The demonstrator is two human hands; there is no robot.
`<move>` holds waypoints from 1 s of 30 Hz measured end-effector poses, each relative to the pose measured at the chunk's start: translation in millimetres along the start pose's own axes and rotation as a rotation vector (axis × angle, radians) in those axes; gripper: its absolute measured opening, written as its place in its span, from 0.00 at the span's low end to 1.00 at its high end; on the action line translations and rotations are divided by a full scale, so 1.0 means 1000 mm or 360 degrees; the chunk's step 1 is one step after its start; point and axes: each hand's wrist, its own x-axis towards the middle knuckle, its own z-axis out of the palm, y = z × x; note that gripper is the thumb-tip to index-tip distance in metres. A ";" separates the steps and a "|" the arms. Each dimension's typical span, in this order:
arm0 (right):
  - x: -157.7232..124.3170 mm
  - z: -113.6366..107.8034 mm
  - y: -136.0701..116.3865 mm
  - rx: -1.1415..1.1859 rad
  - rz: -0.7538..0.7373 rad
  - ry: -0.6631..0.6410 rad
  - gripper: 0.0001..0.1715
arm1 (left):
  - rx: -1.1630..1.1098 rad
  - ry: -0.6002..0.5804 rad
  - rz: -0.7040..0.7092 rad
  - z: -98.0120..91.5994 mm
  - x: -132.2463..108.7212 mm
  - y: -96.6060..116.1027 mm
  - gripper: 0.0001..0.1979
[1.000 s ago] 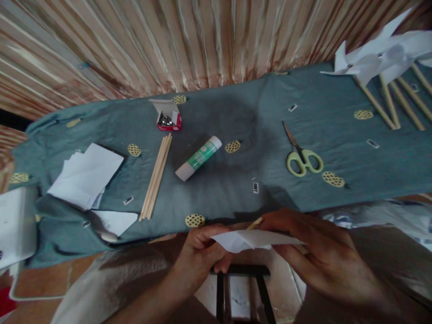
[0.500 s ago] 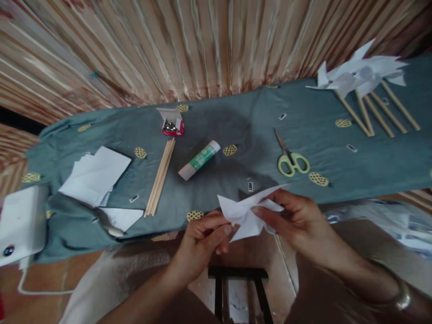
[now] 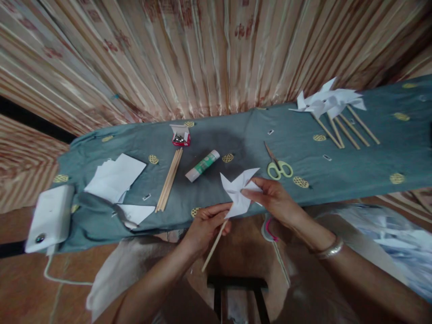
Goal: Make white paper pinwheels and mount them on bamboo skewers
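A white paper pinwheel [image 3: 238,191] is held between my two hands over the table's front edge. My left hand [image 3: 211,225] is closed round a thin wooden stick [image 3: 213,249], whose upper end runs behind the paper. With thumb and fingers, my right hand [image 3: 266,193] pinches the pinwheel near its middle and right blade. Whatever fastens the centre is hidden by my right fingers. Just beyond lie a green and white glue stick [image 3: 203,165] and scissors [image 3: 279,167] with light green handles.
Several wooden sticks [image 3: 169,180] lie left of the glue stick, near an open red box [image 3: 181,137] of small metal pieces. White paper sheets [image 3: 118,177] and a white device [image 3: 50,218] with a cable are farther left. Finished-looking pinwheels [image 3: 332,101] lie at the back right.
The pinwheel has turned to show its face more, and the stick now shows below my left hand. The view has shifted, with the table things appearing lower.
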 end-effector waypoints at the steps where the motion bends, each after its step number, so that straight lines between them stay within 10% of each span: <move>1: 0.002 0.000 -0.001 0.0037 0.0016 0.0007 0.21 | -0.0037 -0.0007 -0.0012 0.001 0.000 0.000 0.21; 16: 0.023 -0.006 -0.002 0.0234 0.0259 -0.0228 0.25 | -0.0240 0.0119 0.0076 0.012 -0.011 -0.016 0.22; 30: 0.038 0.010 -0.001 -0.0417 0.0011 -0.0296 0.12 | -0.0539 0.0304 0.0192 0.012 -0.008 -0.043 0.25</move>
